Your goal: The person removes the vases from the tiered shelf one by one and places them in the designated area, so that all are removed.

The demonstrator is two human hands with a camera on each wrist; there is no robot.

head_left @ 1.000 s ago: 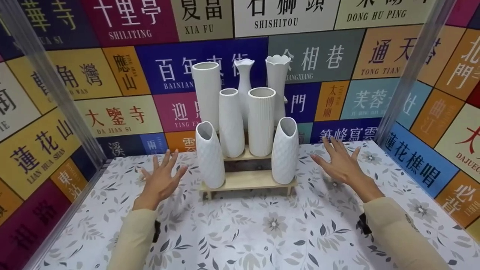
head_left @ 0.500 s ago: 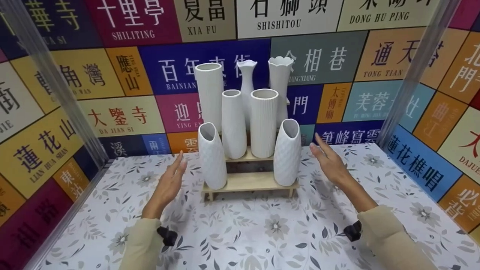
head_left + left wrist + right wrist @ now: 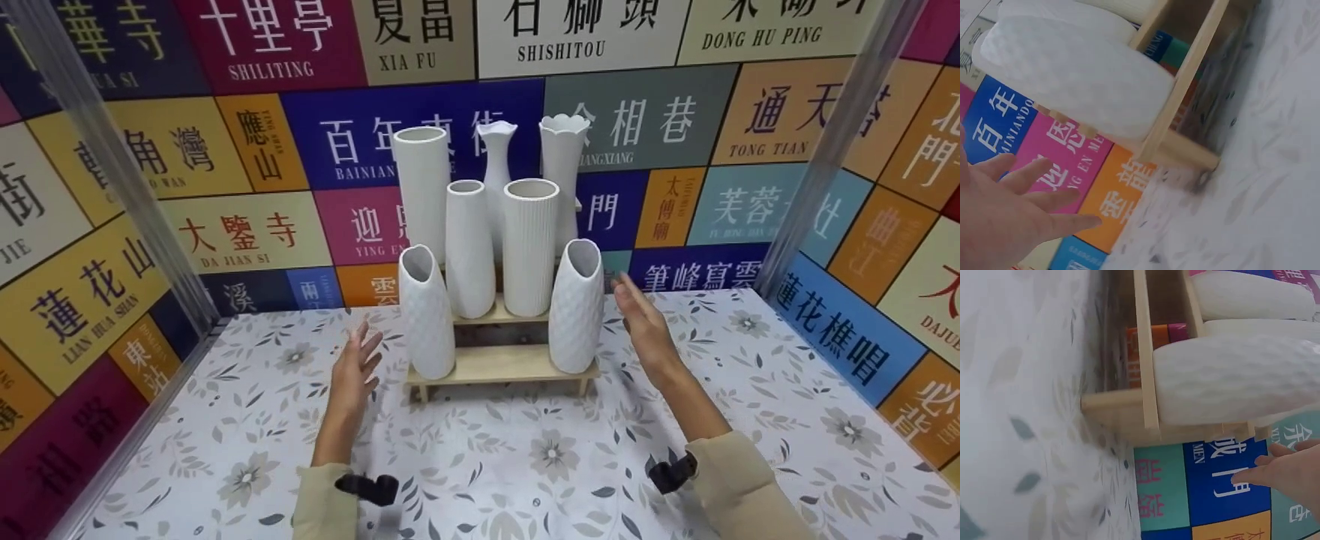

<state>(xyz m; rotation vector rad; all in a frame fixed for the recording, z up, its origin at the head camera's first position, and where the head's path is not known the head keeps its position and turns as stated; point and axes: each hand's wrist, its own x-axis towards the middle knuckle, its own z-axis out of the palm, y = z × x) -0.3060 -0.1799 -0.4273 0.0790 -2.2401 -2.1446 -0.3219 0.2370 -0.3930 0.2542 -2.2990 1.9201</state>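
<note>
Several white vases stand upright on a tiered wooden stand point(image 3: 501, 363) in the head view. On its lowest step are two dimpled vases with slanted mouths, one at the left end point(image 3: 429, 322) and one at the right end point(image 3: 576, 315). A smooth vase point(image 3: 470, 255) and a ribbed vase point(image 3: 531, 255) fill the middle step. My left hand point(image 3: 352, 382) is beside the left dimpled vase, fingers spread and apart from it. My right hand point(image 3: 646, 330) is held edge-on near the right dimpled vase, fingers straight. Neither hand holds anything.
Behind stand a tall cylindrical vase point(image 3: 421, 187), a slim flared vase point(image 3: 497, 180) and a scallop-rimmed vase point(image 3: 564, 165). A flower-patterned cloth point(image 3: 551, 487) covers the table. Coloured sign panels point(image 3: 420, 112) form the back wall, with clear uprights at both sides.
Both hands have moved inward toward the stand from wider apart and turned so the palms face each other. The vases and the stand have stayed in place.
</note>
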